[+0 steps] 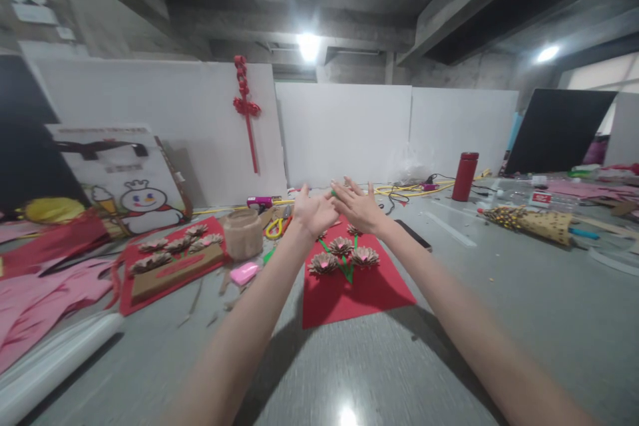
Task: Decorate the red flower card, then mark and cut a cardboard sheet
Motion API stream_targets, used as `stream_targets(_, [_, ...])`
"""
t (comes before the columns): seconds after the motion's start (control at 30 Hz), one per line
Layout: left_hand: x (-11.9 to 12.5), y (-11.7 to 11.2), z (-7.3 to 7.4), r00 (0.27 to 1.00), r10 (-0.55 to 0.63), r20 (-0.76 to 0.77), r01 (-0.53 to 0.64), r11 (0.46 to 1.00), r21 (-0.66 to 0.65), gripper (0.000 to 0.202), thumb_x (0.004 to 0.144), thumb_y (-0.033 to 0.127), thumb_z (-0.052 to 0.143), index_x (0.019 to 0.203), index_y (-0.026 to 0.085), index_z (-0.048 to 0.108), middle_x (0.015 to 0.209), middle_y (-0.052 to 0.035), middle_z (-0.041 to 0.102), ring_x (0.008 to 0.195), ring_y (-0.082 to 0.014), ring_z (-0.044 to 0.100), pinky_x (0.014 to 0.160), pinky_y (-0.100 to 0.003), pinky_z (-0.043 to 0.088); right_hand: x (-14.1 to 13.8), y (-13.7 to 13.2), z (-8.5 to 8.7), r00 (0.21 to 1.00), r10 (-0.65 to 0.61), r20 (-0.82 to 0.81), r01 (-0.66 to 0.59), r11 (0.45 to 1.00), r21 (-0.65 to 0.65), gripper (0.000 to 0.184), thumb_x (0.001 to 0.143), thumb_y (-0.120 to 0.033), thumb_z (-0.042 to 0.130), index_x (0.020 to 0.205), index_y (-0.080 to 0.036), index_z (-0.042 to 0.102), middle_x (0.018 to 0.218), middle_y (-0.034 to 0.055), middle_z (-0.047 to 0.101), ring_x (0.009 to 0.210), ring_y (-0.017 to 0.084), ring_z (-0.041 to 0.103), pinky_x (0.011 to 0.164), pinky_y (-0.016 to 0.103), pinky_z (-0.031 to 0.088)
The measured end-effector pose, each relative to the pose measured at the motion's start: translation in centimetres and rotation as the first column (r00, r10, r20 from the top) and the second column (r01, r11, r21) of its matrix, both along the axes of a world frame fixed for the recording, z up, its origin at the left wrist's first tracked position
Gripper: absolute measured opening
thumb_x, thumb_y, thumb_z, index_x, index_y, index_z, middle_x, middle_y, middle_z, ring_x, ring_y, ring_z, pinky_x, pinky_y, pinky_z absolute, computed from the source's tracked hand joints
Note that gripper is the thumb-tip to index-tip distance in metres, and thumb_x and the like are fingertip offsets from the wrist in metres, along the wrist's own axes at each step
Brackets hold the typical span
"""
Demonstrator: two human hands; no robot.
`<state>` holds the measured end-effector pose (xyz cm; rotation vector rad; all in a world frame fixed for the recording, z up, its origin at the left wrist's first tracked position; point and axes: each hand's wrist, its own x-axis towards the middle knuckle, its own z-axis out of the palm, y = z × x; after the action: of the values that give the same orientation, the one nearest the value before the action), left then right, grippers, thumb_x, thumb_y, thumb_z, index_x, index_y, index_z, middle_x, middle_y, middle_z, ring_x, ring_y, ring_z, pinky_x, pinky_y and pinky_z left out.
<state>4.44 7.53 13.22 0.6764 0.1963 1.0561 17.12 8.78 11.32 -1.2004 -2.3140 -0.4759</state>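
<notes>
My left hand (313, 212) is held palm up with its thumb raised, above the far part of a red sheet (359, 306). Meeting it at the fingertips is my right hand (358, 206), back upward and fingers stretched out. A small green piece (334, 192) shows where the fingers meet; whether either hand grips it I cannot tell. Below the hands, several brown paper flowers (341, 246) with pink centres sit on the sheet, above green paper stems (348, 271). The hands and wrists partly hide the farther flowers.
Left of my arm are a brown jar (242, 237), pink paper slips (244, 273), yellow-handled scissors (274, 227) and a second flower sheet (134, 303). A black phone (413, 235), a red flask (465, 177) and a wrapped bouquet (534, 223) lie or stand to the right.
</notes>
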Motion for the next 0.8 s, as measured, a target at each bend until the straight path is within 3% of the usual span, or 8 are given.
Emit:
stream_targets(0.13, [-0.8, 0.0, 0.2, 0.996, 0.087, 0.023, -0.087, 0.996, -0.035, 0.068, 0.079, 0.052, 0.003, 0.110, 0.003, 0.039, 0.104, -0.0223, 0.051, 0.090, -0.0255, 0.055, 0.075, -0.041, 0.045, -0.5, -0.9, 0.4, 0.966, 0.249, 0.070, -0.240, 0.964, -0.117, 0.045, 0.085, -0.042, 0.012, 0.128, -0.030, 0.016, 0.134, -0.0080, 0.017, 0.125, 0.016, 0.003, 0.096, 0.052, 0.000])
stream_targets(0.2, [-1.1, 0.1, 0.2, 0.994, 0.106, 0.038, -0.104, 0.994, -0.043, 0.069, 0.079, 0.051, 0.002, 0.112, 0.001, 0.036, 0.104, -0.0230, 0.050, 0.090, -0.0257, 0.055, 0.073, -0.041, 0.046, -0.6, -1.2, 0.6, 0.951, 0.303, 0.055, -0.291, 0.943, -0.162, 0.044, 0.085, -0.041, 0.011, 0.127, -0.032, 0.018, 0.134, -0.0099, 0.018, 0.125, 0.015, 0.004, 0.097, 0.051, 0.000])
stream_targets(0.27, [-1.2, 0.2, 0.2, 0.996, 0.081, 0.040, -0.079, 0.996, -0.040, 0.069, 0.079, 0.051, 0.003, 0.113, -0.001, 0.035, 0.105, -0.0244, 0.050, 0.090, -0.0263, 0.055, 0.071, -0.041, 0.047, -0.7, -1.1, 0.6, 0.960, 0.280, 0.026, -0.273, 0.950, -0.153, 0.043, 0.085, -0.041, 0.010, 0.126, -0.032, 0.022, 0.133, -0.0103, 0.021, 0.125, 0.015, 0.005, 0.096, 0.052, 0.000])
stream_targets(0.4, [-0.8, 0.5, -0.1, 0.999, 0.026, 0.018, -0.025, 0.998, -0.053, 0.064, 0.081, 0.047, 0.008, 0.115, 0.000, 0.033, 0.110, -0.0260, 0.046, 0.091, -0.0266, 0.054, 0.068, -0.040, 0.048, -0.2, -0.4, 0.4, 0.994, 0.104, -0.026, -0.106, 0.993, -0.057, 0.044, 0.085, -0.039, 0.011, 0.125, -0.029, 0.028, 0.131, -0.0061, 0.028, 0.124, 0.018, 0.009, 0.094, 0.056, -0.001])
stream_targets(0.53, [-0.7, 0.7, -0.3, 1.000, -0.028, 0.007, 0.028, 0.994, -0.108, 0.058, 0.082, 0.040, 0.011, 0.123, 0.001, 0.022, 0.119, -0.0260, 0.037, 0.098, -0.0251, 0.051, 0.069, -0.038, 0.048, 0.5, 0.1, 0.4, 0.998, 0.026, -0.061, -0.028, 0.999, -0.040, 0.046, 0.085, -0.039, 0.011, 0.123, -0.025, 0.034, 0.129, -0.0018, 0.033, 0.123, 0.019, 0.013, 0.093, 0.057, -0.001])
stream_targets(0.67, [-0.9, 0.8, -0.3, 1.000, -0.008, -0.009, 0.006, 0.986, -0.164, 0.058, 0.083, 0.039, 0.014, 0.126, 0.001, 0.011, 0.122, -0.0260, 0.034, 0.097, -0.0249, 0.051, 0.070, -0.039, 0.047, 0.8, 0.1, 0.8, 0.985, 0.033, -0.169, -0.043, 0.998, -0.054, 0.047, 0.085, -0.039, 0.006, 0.124, -0.026, 0.031, 0.129, -0.0007, 0.034, 0.123, 0.019, 0.016, 0.092, 0.058, 0.005])
stream_targets(0.8, [-0.9, 0.5, -0.1, 1.000, 0.029, 0.008, -0.027, 0.976, -0.217, 0.054, 0.083, 0.039, 0.013, 0.122, 0.003, 0.025, 0.111, -0.0239, 0.046, 0.085, -0.0244, 0.057, 0.065, -0.040, 0.048, 0.5, 0.0, 0.7, 0.980, 0.186, -0.068, -0.191, 0.978, -0.079, 0.044, 0.086, -0.038, 0.007, 0.126, -0.030, 0.024, 0.134, -0.0048, 0.022, 0.124, 0.017, 0.010, 0.095, 0.054, 0.006])
